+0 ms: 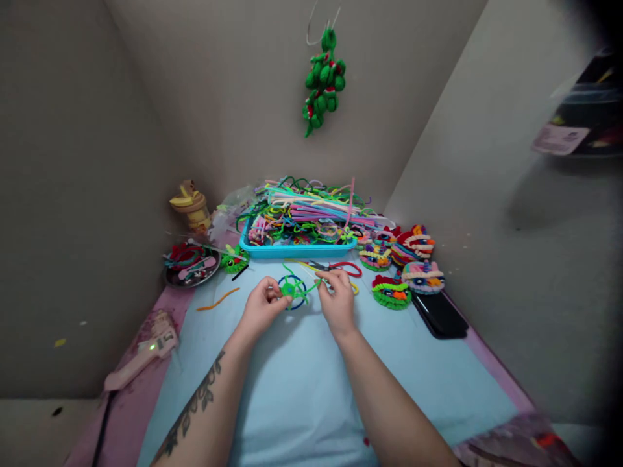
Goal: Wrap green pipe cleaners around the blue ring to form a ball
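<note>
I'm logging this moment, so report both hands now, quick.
Left hand: closed, holding the round green-and-blue piece by its edge.
Right hand: closed, fingertips pinching a green strand beside that piece.

Here's the tabletop (pixel 296 415), a pale blue sheet (pixel 292 363) spread over a pink cover (pixel 131 415) that peeks out at the sides! Along the back sits a blue tray (pixel 299 250), heaped with fuzzy stems. Over on the left, a metal bowl (pixel 197 281), a green fuzzy piece (pixel 234 261), an orange stem (pixel 218 300) and, on the pink, a glue gun (pixel 143 360) with its green light glowing. Red-handled scissors (pixel 348 265) lie near the tray; to the right, colourful fuzzy pieces (pixel 392 294) cluster beside a black phone (pixel 442 316).
</note>
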Demonstrator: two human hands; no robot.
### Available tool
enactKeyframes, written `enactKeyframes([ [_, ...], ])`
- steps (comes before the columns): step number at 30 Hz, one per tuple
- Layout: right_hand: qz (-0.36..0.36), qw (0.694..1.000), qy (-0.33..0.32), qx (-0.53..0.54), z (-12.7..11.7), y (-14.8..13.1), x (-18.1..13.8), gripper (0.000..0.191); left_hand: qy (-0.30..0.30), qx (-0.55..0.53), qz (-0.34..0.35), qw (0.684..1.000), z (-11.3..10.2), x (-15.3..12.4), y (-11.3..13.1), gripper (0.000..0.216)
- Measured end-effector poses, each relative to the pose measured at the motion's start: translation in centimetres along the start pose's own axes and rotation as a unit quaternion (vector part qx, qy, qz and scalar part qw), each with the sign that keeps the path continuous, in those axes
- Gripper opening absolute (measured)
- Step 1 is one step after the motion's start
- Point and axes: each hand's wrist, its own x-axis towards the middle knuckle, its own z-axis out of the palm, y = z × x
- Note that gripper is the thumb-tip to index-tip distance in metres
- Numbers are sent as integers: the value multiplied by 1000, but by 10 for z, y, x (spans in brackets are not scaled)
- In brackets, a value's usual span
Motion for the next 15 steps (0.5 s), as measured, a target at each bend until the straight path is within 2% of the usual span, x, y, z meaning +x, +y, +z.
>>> enactKeyframes([
  [9, 64, 991, -40, 108, 2, -6, -4, 14, 17, 61, 31, 998, 1, -1, -5, 27],
  [15, 72, 988, -1, 139, 4, -9, -8, 11, 36, 78, 38, 996, 0, -1, -6, 25],
])
